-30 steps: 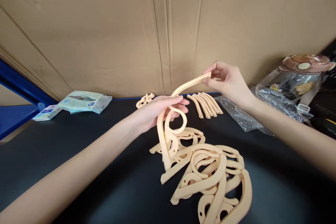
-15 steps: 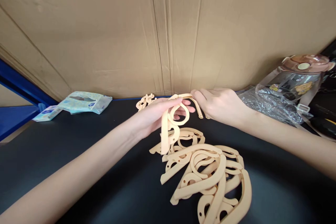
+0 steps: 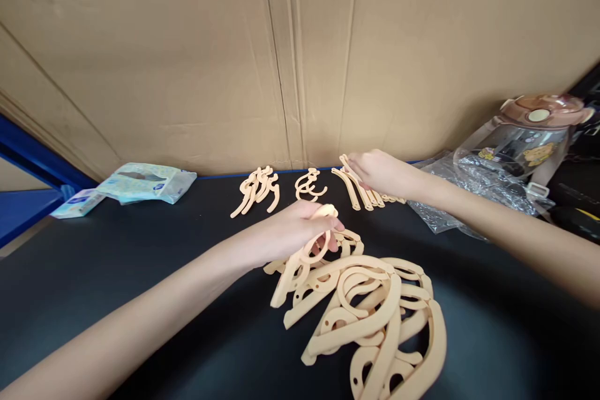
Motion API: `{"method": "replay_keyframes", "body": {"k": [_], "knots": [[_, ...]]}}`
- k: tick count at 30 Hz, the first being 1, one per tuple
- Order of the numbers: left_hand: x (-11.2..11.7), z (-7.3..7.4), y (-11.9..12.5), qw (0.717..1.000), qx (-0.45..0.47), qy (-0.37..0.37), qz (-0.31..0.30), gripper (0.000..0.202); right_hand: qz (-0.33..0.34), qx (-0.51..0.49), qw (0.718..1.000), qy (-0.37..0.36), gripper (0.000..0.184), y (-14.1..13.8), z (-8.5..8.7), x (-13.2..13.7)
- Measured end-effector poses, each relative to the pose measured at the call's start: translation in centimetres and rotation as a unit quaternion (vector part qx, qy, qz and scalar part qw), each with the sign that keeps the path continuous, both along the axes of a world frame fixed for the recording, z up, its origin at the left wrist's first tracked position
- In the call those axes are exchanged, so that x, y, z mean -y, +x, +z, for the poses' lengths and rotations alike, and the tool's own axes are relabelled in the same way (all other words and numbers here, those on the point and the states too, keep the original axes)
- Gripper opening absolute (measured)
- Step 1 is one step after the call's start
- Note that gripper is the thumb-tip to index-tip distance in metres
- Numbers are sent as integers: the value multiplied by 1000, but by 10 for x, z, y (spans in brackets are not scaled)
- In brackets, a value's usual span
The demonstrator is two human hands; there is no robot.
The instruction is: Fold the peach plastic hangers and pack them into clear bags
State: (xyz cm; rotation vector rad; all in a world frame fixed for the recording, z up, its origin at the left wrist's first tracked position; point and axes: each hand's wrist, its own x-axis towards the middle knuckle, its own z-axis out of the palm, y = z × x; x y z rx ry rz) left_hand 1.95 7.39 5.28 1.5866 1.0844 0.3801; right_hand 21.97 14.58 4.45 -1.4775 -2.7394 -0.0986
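Note:
Closed around a beige folding clothes hanger, my left hand is low over the far end of a heap of similar hangers. The held hanger slants down to the left, its ring showing below my fingers. At the back, my right hand has its fingers pinched on a slim beige hanger arm, partly hidden beneath the hand. Several loose curved hanger arms lie side by side under and beside it. Curved hook pieces sit between the two hands, near the cardboard.
Small curved beige pieces are piled left of the hooks. A tissue pack lies at the far left. Crumpled clear plastic and a strapped water bottle stand right. A cardboard wall closes the black table's back.
My left hand has come down and nearer with the hanger, onto the heap. My right hand has moved slightly up, away from the left, uncovering the loose arms and hooks.

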Motion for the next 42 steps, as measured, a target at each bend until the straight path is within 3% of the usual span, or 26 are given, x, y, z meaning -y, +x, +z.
{"method": "replay_keyframes", "body": {"k": [2,5,11,19,24,28,33,42], "knots": [[-2,-1,1,997,56,-33,52,29,-28,-10,1000,-1,33,-1,-6,-14],[-9,-2,0,972,161,-101,138,36,-67,-19,997,16,26,-12,-20,-22],[-7,2,2,968,145,-44,202,25,-59,4,998,32,28,-30,-39,-28],[-7,5,-7,977,102,46,183,23,35,36,997,66,31,-21,-35,-22],[-12,10,-11,974,85,61,203,17,66,30,995,70,32,-16,-38,-19],[-11,16,-10,966,132,32,221,14,63,13,996,68,29,-11,-42,-23],[-11,14,-10,959,210,18,189,12,32,-46,995,77,30,-11,-36,-19],[-10,21,-11,939,275,28,203,8,67,-102,991,55,24,-5,-33,-4]]}}
